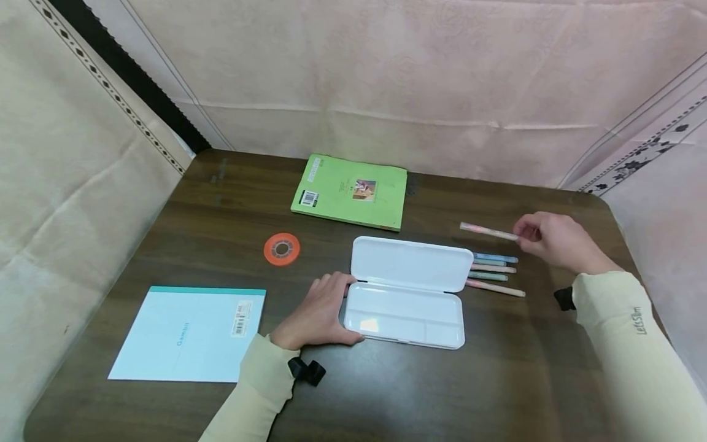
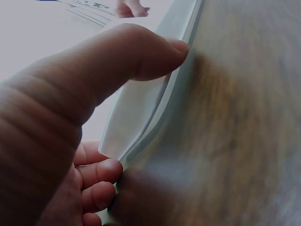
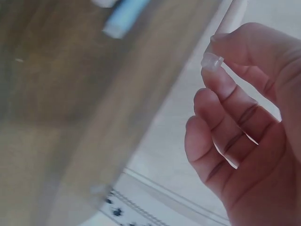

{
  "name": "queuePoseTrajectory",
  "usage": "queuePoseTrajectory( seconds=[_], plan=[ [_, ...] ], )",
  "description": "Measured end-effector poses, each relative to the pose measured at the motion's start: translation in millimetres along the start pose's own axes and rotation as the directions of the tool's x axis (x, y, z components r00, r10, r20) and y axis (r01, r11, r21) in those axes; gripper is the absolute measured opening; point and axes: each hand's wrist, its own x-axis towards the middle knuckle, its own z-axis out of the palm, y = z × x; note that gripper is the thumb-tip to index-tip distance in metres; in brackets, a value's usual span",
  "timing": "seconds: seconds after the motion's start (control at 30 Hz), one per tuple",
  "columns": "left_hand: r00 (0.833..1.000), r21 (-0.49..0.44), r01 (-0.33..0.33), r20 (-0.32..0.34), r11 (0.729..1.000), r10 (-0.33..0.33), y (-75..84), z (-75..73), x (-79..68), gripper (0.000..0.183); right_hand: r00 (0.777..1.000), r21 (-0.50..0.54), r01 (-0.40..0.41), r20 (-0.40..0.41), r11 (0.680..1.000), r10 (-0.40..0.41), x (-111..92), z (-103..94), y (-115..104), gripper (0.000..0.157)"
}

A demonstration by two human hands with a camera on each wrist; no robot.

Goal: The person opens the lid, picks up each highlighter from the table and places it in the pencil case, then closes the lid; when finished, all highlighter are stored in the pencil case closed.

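Observation:
A white pencil case (image 1: 405,313) lies with its lid folded back on the table. My left hand (image 1: 319,313) grips its left end, the thumb (image 2: 155,54) along the front edge and the fingers curled at the far side. To the right, my right hand (image 1: 558,240) pinches one end of a pink and white pen (image 1: 488,231) between thumb and fingertips, over the back right of the table. In the right wrist view, the clear end of that pen (image 3: 212,61) pokes out beneath the thumb. Several pastel pens (image 1: 491,276) lie side by side right of the case, some partly hidden under its lid.
A green book (image 1: 353,193) lies at the back of the wooden table. An orange tape roll (image 1: 282,249) is left of the case, and a light blue notebook (image 1: 188,334) is at the front left. Cloth curtains (image 1: 386,73) hang behind and at both sides.

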Motion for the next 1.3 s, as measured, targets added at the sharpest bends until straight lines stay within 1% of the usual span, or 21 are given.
queuePoseTrajectory(
  seconds=[0.1, 0.23, 0.3, 0.47, 0.63, 0.8, 0.93, 1.03, 1.13, 1.3],
  plan=[
    [1.0, 0.003, 0.003, -0.002, 1.0, -0.003, -1.0, -0.4, 0.0, 0.092, 0.998, -0.035, 0.018, -0.062, 0.999, -0.02, -3, -11.2, -11, 0.013],
    [1.0, -0.006, 0.014, -0.001, 1.0, -0.014, -1.4, -0.7, -0.5, 0.091, 0.993, -0.054, 0.03, -0.117, 0.998, -0.036, -5, -22.9, -30, 0.014],
    [1.0, -0.006, 0.019, -0.004, 1.0, -0.019, -1.5, -0.9, -0.5, 0.091, 0.988, -0.066, 0.051, -0.142, 0.997, -0.059, -6, -27.8, -40, 0.014],
    [1.0, 0.006, 0.02, -0.012, 1.0, -0.02, -1.6, -1.1, 0.6, 0.09, 0.978, -0.08, 0.089, -0.182, 0.993, -0.102, -9, -36.8, -68, 0.016],
    [1.0, 0.0, 0.015, -0.009, 1.0, -0.015, -1.3, -1.7, 1.0, 0.09, 0.972, -0.079, 0.12, -0.193, 0.99, -0.133, -12, -36.6, -92, 0.017],
    [1.0, -0.014, 0.013, -0.007, 1.0, -0.013, 0.4, -2.6, 0.2, 0.09, 0.964, -0.086, 0.17, -0.195, 0.982, -0.184, -16, -22.9, -112, 0.016],
    [1.0, -0.01, 0.008, -0.004, 1.0, -0.008, 1.2, -2.5, -0.5, 0.09, 0.949, -0.067, 0.23, -0.204, 0.971, -0.239, -21, -4.6, -123, 0.017],
    [1.0, -0.01, 0.005, -0.001, 1.0, -0.005, 1.3, -2.0, -0.5, 0.09, 0.946, -0.044, 0.256, -0.194, 0.966, -0.26, -25, 10.9, -129, 0.017],
    [1.0, -0.013, 0.008, 0.003, 1.0, -0.008, 1.4, -1.8, -0.4, 0.091, 0.953, -0.038, 0.253, -0.163, 0.967, -0.255, -27, 27.5, -133, 0.015],
    [1.0, -0.021, 0.015, 0.007, 1.0, -0.014, 1.9, -1.5, -0.5, 0.09, 0.975, -0.025, 0.212, -0.067, 0.977, -0.213, -31, 50.6, -140, 0.015]
  ],
)
